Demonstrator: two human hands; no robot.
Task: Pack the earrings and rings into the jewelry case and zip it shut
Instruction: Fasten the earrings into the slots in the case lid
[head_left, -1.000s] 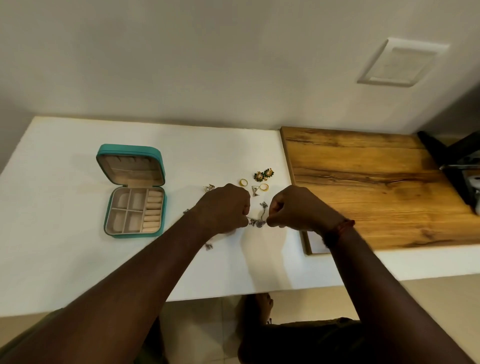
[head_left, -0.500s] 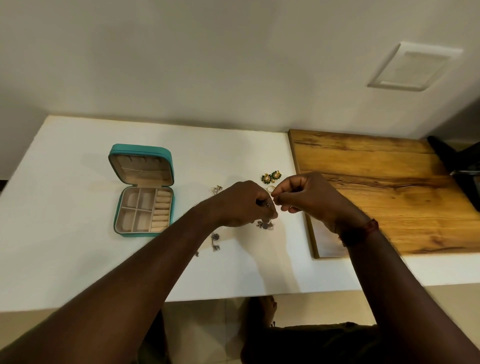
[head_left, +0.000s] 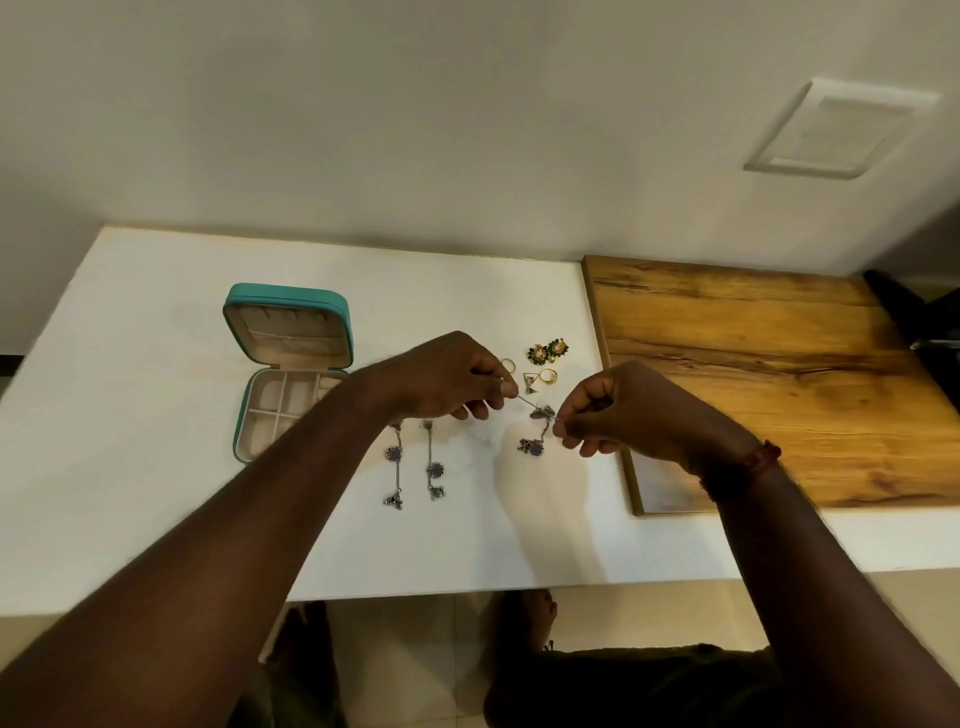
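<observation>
Tabletop (head_left: 130, 467), white and set against a pale wall, carries everything. Right of the jewelry case, well apart from it, a wooden board (head_left: 779, 374) lies flat on the tabletop. The jewelry case (head_left: 288, 332) itself is teal outside and beige inside. It stands open with its lid tipped up at the back, and the divided tray shows no jewelry in the compartments that can be seen. The left forearm crosses over its right front corner.

Just right of the case, the left hand (head_left: 447, 379) pinches the thin wire end of a silver earring (head_left: 537, 428) between thumb and forefinger. Farther right, the right hand (head_left: 618, 410), with a red thread band (head_left: 763, 457) at its wrist, pinches the other end with fingers curled. The earring's purple cluster hangs low between the two hands. Whether it touches the tabletop cannot be told.

A pair of long silver earrings (head_left: 396, 462) lies side by side to the front right of the case, partly under the left hand. Beyond the hands, right of the case, sit two green-and-gold stud earrings (head_left: 548, 349), touching each other. Near them are two gold rings (head_left: 548, 375) and a small triangular piece (head_left: 530, 382).
</observation>
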